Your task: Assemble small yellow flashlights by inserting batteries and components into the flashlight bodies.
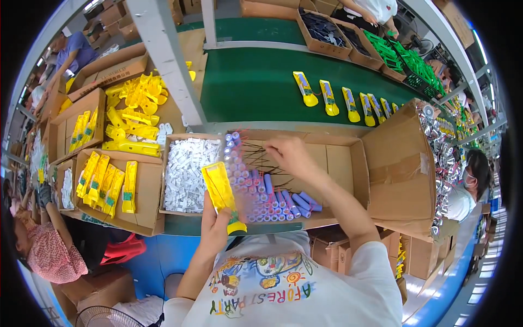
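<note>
Trainee: Head view — state of the left grip?

Instructor: The left grip [215, 220] is closed on the near end of a yellow casing [219, 184]. The casing is tilted, above the shared border of the white-part box [163, 188] and the cell carton [340, 163].

Trainee: And the right grip?

Instructor: The right grip [287, 155] is over the carton, near its rear edge, beside the dark wires [255, 156]. Its fingers are drawn together; whether they pinch a wire cannot be told.

Trainee: Carton contents?

Instructor: Purple cylindrical cells [270, 203], grouped along the left and front edges.

Trainee: Adjacent items?

Instructor: Left of the white-part box, an open box [144, 204] contains yellow casings. Behind the carton is the green surface [250, 79] — a row of casings with cells [329, 98] lies near its front edge, toward the right.
</note>
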Available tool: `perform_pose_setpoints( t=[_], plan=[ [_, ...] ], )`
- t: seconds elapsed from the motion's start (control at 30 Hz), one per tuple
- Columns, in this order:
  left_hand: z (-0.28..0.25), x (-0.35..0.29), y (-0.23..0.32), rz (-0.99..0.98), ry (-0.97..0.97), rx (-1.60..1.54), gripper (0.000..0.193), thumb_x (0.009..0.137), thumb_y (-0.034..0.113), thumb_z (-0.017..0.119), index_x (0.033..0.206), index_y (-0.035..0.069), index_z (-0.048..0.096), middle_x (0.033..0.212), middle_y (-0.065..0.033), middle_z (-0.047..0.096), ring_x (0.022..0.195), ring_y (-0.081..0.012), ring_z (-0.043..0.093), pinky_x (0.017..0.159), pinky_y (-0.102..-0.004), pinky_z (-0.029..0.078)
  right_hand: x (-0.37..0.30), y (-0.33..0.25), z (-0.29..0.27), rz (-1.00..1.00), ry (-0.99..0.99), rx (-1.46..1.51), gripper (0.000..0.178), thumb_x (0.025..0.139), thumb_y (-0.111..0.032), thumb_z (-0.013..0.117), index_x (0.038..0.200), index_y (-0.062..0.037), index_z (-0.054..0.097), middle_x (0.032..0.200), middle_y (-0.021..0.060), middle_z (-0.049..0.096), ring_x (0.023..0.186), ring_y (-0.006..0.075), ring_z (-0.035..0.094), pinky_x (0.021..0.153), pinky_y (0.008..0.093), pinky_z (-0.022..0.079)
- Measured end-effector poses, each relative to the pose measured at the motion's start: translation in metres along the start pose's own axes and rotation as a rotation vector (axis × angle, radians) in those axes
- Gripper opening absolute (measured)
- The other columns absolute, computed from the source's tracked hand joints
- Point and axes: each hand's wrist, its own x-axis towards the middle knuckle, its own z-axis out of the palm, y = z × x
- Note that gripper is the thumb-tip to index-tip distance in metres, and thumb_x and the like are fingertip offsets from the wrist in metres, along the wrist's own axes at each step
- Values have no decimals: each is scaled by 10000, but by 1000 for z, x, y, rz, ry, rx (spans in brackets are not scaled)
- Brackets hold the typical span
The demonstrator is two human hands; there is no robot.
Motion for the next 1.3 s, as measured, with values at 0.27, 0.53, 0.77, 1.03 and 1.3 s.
perform_pose_setpoints(
  t=[0.27,0.53,0.77,1.03,1.3],
  plan=[
    [-5,-14,4,-153,93,-118,393,853,26,385,1240,-2,449,1009,-142,599,807,-241,633,695,-368,557,34,20,84,10,92,-38,239,750,-194,756,948,-69,709,815,124,699,704,247,693,641,343,547],
    [-14,1,-10,-217,-13,-351,391,884,14,424,1273,51,427,1021,-105,569,759,-196,590,655,-359,539,23,-32,22,-526,229,-206,334,665,-121,777,986,-77,693,960,83,707,794,218,696,671,307,562],
    [-14,10,-4,-253,-68,-318,375,913,106,514,1260,56,380,898,-57,567,793,-144,594,687,-287,509,-8,-89,5,-1041,-157,-374,323,792,-77,633,1096,30,633,1118,143,660,1028,270,659,800,317,567],
    [-68,-25,11,-172,188,-355,545,876,57,521,1386,89,330,1079,-107,559,859,-199,609,751,-344,533,18,-120,61,-654,-421,-37,355,829,-72,592,1181,-35,618,1215,136,616,1109,254,614,756,355,563],
    [-79,-41,1,7,424,-392,474,918,92,492,1365,62,339,1150,-132,558,989,-247,605,855,-381,519,80,-94,117,-600,-458,-169,108,776,-146,690,861,-81,673,860,58,609,857,251,629,719,373,521]
  ],
)
